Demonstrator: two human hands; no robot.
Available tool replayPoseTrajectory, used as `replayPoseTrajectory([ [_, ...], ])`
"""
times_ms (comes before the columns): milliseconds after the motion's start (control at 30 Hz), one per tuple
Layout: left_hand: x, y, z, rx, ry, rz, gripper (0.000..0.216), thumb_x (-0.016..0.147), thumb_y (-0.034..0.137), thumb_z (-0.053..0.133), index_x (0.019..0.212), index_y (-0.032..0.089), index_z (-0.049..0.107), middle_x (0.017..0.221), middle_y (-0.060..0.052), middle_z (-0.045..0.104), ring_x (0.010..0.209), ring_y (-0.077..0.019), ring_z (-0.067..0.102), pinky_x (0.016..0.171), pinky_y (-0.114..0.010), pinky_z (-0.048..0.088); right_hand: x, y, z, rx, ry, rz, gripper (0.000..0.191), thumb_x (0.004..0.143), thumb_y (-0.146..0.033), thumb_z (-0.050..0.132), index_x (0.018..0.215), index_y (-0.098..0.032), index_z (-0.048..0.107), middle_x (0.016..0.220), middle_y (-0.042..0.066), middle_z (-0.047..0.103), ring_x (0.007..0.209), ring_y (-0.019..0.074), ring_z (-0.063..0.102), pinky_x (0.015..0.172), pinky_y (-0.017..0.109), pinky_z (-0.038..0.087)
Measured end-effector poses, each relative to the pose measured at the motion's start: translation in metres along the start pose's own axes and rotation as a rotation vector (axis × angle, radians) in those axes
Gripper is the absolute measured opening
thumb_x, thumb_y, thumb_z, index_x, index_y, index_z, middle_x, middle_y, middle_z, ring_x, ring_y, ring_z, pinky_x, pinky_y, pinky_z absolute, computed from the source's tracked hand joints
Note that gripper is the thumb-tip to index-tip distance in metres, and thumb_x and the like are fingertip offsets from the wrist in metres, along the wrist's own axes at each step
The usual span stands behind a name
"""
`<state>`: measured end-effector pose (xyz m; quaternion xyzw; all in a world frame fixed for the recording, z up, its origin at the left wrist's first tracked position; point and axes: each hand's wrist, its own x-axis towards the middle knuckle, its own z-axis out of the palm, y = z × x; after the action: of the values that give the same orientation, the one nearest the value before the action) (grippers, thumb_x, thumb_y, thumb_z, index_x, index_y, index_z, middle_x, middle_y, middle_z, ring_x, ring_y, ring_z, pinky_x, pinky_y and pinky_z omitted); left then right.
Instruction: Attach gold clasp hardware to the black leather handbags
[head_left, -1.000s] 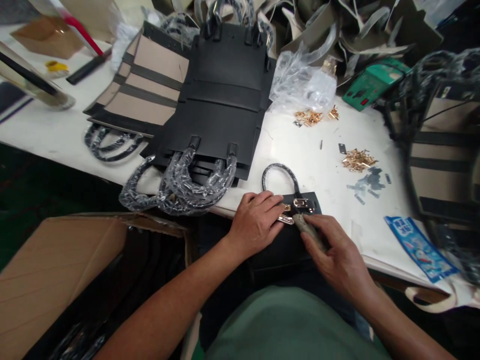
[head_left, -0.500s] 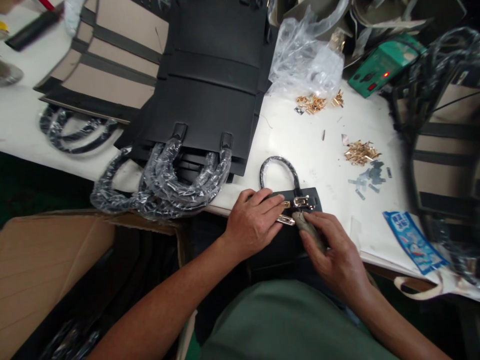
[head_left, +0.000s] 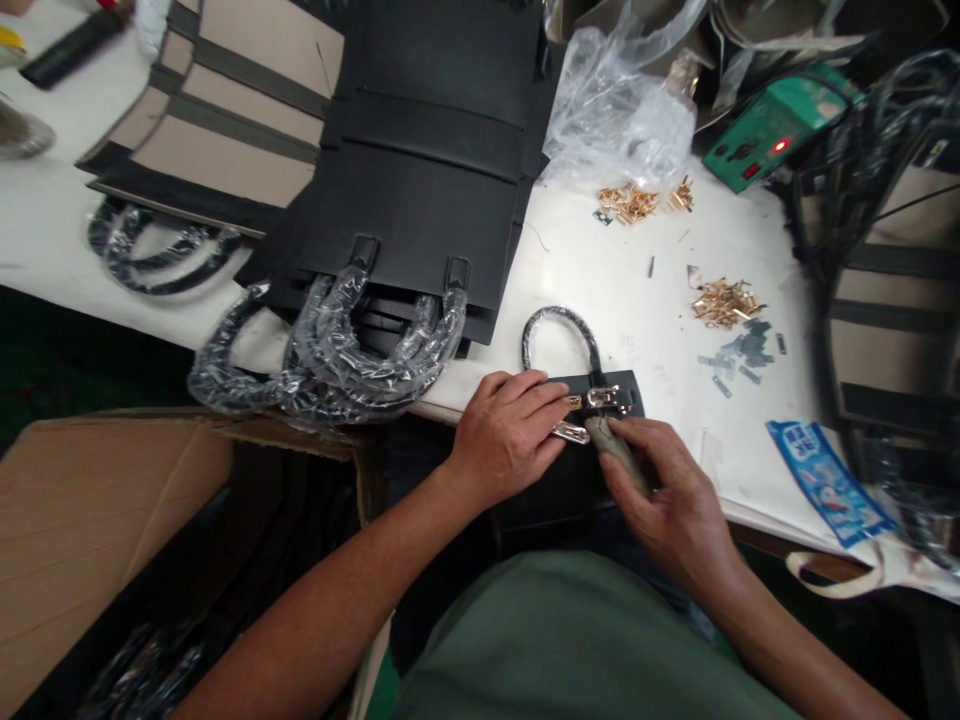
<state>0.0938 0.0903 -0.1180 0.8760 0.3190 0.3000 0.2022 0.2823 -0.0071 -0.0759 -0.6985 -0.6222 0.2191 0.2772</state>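
Observation:
A black bag panel lies at the table's front edge, with a plastic-wrapped loop handle standing out from its far side. Shiny metal buckle hardware sits near the handle's base. My left hand rests on the panel, fingers stretched flat; a loose metal clasp piece shows by its fingertips. In my right hand is a stubby, grey, wrapped-looking tool, its end close to the buckle. The exact kind of tool does not show, and its lower part is hidden by my fingers.
Stacked black bag panels with wrapped handles lie to the left. Gold-coloured fittings and grey metal plates are heaped at right. Behind are a green box with a red light and clear plastic. A cardboard box stands lower left.
The camera view has shifted slightly, so the table things appear a little further right and higher. Both hands keep nearly the same place on the bag panel and tool.

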Motion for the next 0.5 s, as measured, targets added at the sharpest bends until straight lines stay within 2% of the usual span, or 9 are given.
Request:
replayPoseTrajectory([
  [167, -0.004, 0.006, -0.001, 0.033, 0.152, -0.091, 0.02, 0.086, 0.025, 0.066, 0.105, 0.024, 0.071, 0.135, -0.009, 0.06, 0.132, -0.0283, 0.047, 0.108, -0.047, 0.041, -0.017, 0.003, -0.014, 0.132, 0.036, 0.056, 0.027, 0.091, -0.03, 0.063, 0.117, -0.026, 0.064, 0.113, 0.006, 0.064, 0.09, 0.021, 0.063, 0.072, 0.034, 0.053],
  [233, -0.008, 0.011, -0.002, 0.053, 0.223, -0.14, 0.02, 0.084, 0.02, 0.067, 0.102, 0.025, 0.072, 0.135, -0.009, 0.058, 0.132, -0.0288, 0.046, 0.109, -0.049, 0.039, -0.023, 0.011, -0.026, 0.132, 0.115, 0.033, 0.027, 0.09, -0.032, 0.065, 0.117, -0.026, 0.064, 0.113, 0.006, 0.064, 0.085, 0.0198, 0.063, 0.067, 0.033, 0.053],
  [300, -0.012, 0.017, -0.002, 0.031, 0.293, -0.202, 0.02, 0.084, 0.016, 0.066, 0.102, 0.025, 0.072, 0.133, -0.008, 0.058, 0.128, -0.0276, 0.048, 0.109, -0.048, 0.041, -0.022, 0.026, -0.04, 0.052, 0.223, -0.021, 0.03, 0.088, -0.033, 0.068, 0.117, -0.026, 0.065, 0.115, 0.007, 0.065, 0.085, 0.0206, 0.064, 0.069, 0.034, 0.053],
  [400, -0.016, 0.03, -0.004, -0.128, 0.429, -0.365, 0.016, 0.09, 0.021, 0.063, 0.102, 0.024, 0.073, 0.127, -0.009, 0.058, 0.122, -0.0242, 0.054, 0.106, -0.043, 0.045, -0.008, 0.061, -0.062, -0.141, 0.355, -0.041, 0.033, 0.088, -0.039, 0.067, 0.118, -0.026, 0.067, 0.12, 0.009, 0.065, 0.088, 0.0239, 0.065, 0.074, 0.038, 0.054],
  [500, -0.016, 0.044, -0.007, -0.338, 0.58, -0.579, 0.019, 0.093, 0.032, 0.061, 0.104, 0.022, 0.073, 0.128, -0.009, 0.058, 0.122, -0.0226, 0.056, 0.104, -0.038, 0.046, 0.011, 0.088, -0.074, -0.308, 0.397, -0.006, 0.038, 0.09, -0.044, 0.063, 0.123, -0.026, 0.066, 0.125, 0.011, 0.063, 0.099, 0.0307, 0.065, 0.083, 0.046, 0.054],
])
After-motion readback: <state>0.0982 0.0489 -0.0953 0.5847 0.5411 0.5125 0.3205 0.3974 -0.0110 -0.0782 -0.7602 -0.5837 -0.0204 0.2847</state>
